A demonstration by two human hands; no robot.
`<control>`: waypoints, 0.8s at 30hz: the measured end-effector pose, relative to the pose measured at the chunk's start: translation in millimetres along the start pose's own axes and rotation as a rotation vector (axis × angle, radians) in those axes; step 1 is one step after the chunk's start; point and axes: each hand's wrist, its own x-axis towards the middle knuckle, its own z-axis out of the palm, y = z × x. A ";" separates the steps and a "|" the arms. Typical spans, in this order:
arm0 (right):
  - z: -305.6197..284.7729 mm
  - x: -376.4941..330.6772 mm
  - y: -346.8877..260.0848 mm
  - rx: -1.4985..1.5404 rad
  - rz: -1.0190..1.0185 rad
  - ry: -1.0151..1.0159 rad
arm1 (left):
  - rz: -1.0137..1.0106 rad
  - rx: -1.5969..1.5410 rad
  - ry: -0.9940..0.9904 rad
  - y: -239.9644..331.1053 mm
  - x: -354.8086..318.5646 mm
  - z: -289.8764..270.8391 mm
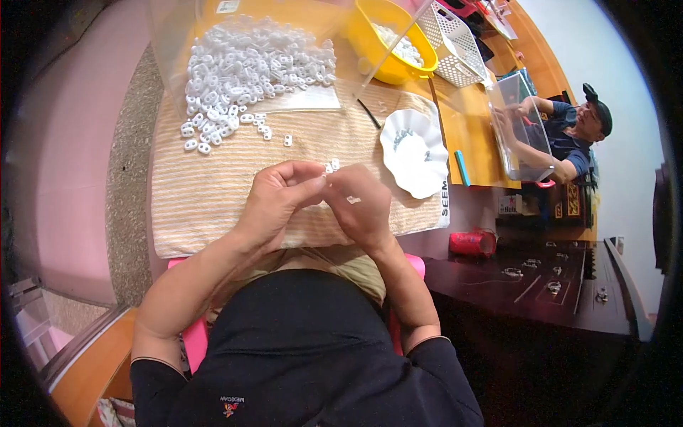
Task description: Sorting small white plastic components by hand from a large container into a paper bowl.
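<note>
Both hands meet over the striped towel [206,181], close to its near edge. On my left hand [274,199], thumb and forefinger are pinched together; whatever sits between the tips is too small to make out. Against those fingertips is my right hand [363,206], smeared by motion, its fingers mostly hidden. A small white patch [353,200] shows on it. Just beyond the fingertips are white two-holed plastic pieces [335,164]. A large heap of similar pieces [249,67] spreads at the far left. To the right stands a white scalloped dish [416,174] with small greyish bits inside.
A yellow basin [363,21] holding white pieces and a white perforated basket [452,46] stand at the back. A black stick [368,114] lies near the dish, a teal stick [462,168] farther right. Another person [569,135] handles a clear bin [512,135] at right.
</note>
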 end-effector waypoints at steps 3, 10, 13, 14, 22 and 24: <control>-3.3 0.1 0.3 0.038 0.046 -0.046 | 0.020 0.051 -0.006 -3.1 1.5 -2.9; -17.8 5.1 3.3 0.104 -0.022 -0.138 | 0.013 0.091 0.020 1.9 -0.4 0.9; -39.2 7.1 14.9 0.094 0.021 -0.114 | -0.004 0.102 0.068 4.2 -0.8 2.1; -46.2 5.6 26.8 0.068 0.034 -0.039 | 0.004 0.095 0.073 3.9 -0.6 2.5; -121.9 38.7 112.3 -0.466 0.274 0.032 | 0.043 0.088 0.047 -3.0 -0.9 2.0; -127.0 45.4 126.1 -0.566 0.246 -0.005 | 0.046 0.116 0.030 -4.0 -0.4 2.4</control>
